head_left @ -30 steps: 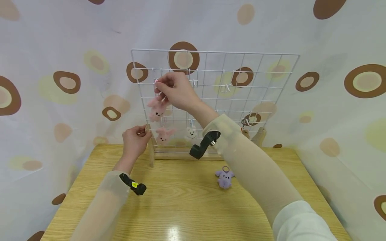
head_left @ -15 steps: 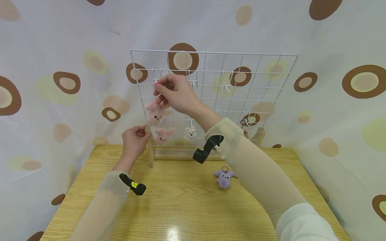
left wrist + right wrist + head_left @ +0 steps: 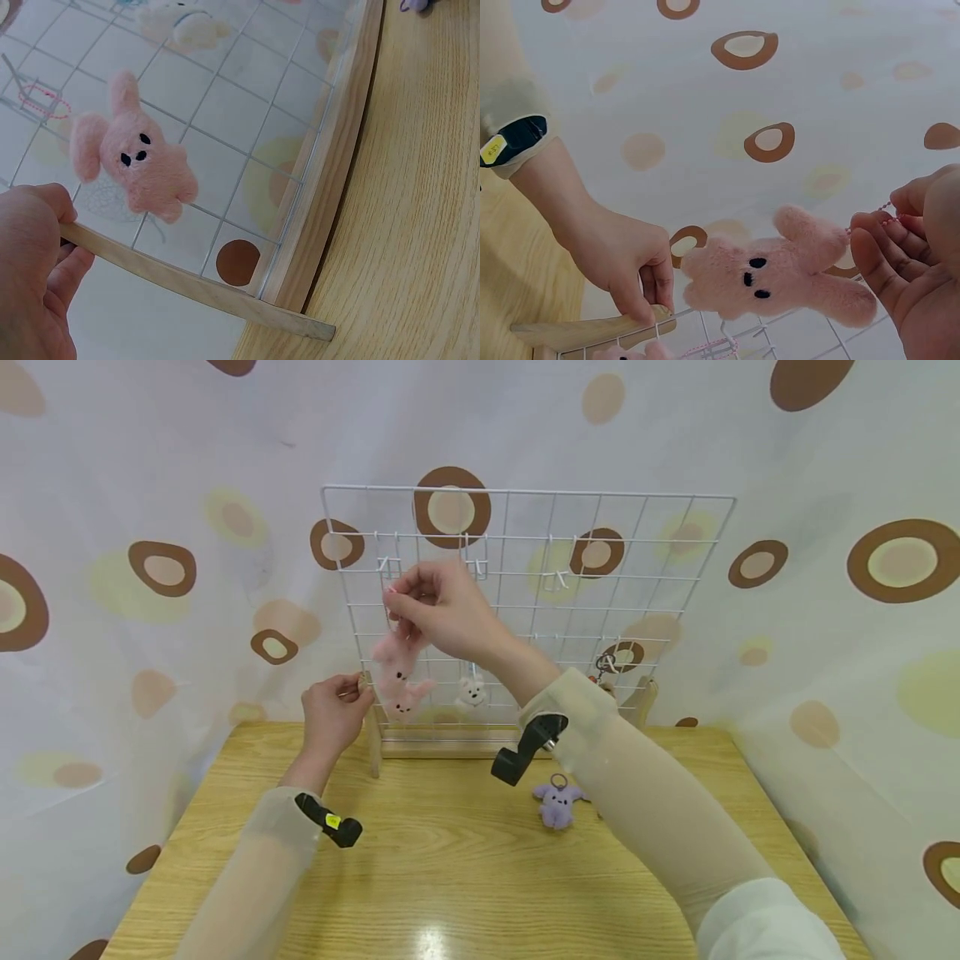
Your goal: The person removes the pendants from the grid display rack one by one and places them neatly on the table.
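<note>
My right hand [image 3: 446, 610] pinches the pink bead chain [image 3: 889, 217] of a pink bunny plush keychain [image 3: 780, 274], which dangles in front of the white wire grid rack [image 3: 622, 493]. My left hand [image 3: 335, 714] grips the top of the rack's left wooden post [image 3: 187, 289] between thumb and fingers. Just below the held plush, a second pink bunny plush [image 3: 146, 161] hangs by its pink chain on a lower hook. To its right hangs a white bear plush [image 3: 472, 693]. Part of the second bunny is covered by the held one in the head view.
White hooks sit along the upper grid, including a left one [image 3: 388, 567] and a right one [image 3: 557, 581]. A dark key ring [image 3: 604, 663] hangs at lower right, its plush mostly behind my right arm. A purple plush [image 3: 557, 806] lies on the wooden table [image 3: 450, 877].
My right hand has moved down from the upper left hook with the pink bunny keychain, uncovering that hook. The left hand stays on the post.
</note>
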Tool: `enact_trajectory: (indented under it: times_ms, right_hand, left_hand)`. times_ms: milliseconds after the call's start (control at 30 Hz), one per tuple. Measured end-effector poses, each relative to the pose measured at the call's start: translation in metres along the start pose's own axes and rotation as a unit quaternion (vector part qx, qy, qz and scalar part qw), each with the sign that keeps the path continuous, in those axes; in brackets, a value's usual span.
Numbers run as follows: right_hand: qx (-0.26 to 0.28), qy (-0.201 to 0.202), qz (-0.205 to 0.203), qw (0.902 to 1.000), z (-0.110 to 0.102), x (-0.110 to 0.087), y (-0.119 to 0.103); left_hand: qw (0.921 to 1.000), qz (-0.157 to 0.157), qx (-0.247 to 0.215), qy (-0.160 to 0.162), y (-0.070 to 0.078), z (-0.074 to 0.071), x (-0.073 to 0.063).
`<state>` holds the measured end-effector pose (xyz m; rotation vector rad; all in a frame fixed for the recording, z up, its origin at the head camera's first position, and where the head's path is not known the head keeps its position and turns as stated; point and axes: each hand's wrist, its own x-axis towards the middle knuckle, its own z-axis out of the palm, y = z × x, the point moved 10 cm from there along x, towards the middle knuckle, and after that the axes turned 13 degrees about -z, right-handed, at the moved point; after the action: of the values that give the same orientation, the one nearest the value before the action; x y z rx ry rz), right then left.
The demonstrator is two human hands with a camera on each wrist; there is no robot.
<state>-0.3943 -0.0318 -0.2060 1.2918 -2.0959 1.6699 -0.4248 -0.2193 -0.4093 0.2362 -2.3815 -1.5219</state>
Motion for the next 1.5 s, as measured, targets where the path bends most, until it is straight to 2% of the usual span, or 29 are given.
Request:
enact_trajectory:
  times_ms: [267,500,700,867,1100,1500]
  right_hand:
    - [-0.001,-0.027,0.026,0.9993,0.004,-0.024,0.009]
    - [0.000,-0.035,0.049,0.9982,0.003,-0.052,0.020]
    - [-0.003,-0.040,0.047,0.9981,-0.004,-0.076,0.027]
    - [-0.005,-0.040,0.025,0.9989,-0.011,-0.094,0.033]
    - [-0.013,-0.034,0.048,0.9982,-0.021,-0.122,0.046]
    - [-0.022,-0.037,0.045,0.9980,-0.026,-0.155,0.053]
  left_hand:
    - [1.0000,0.003,0.006,-0.003,-0.001,-0.002,0.003]
    - [0.9999,-0.010,0.006,-0.004,-0.003,-0.004,0.002]
    - [0.9999,-0.010,0.000,-0.003,-0.003,-0.003,0.001]
    - [1.0000,-0.008,0.004,-0.001,-0.002,-0.004,0.000]
    - [1.0000,-0.005,0.002,-0.001,0.002,-0.004,-0.001]
    - [0.9998,-0.016,0.008,-0.004,-0.001,-0.003,-0.001]
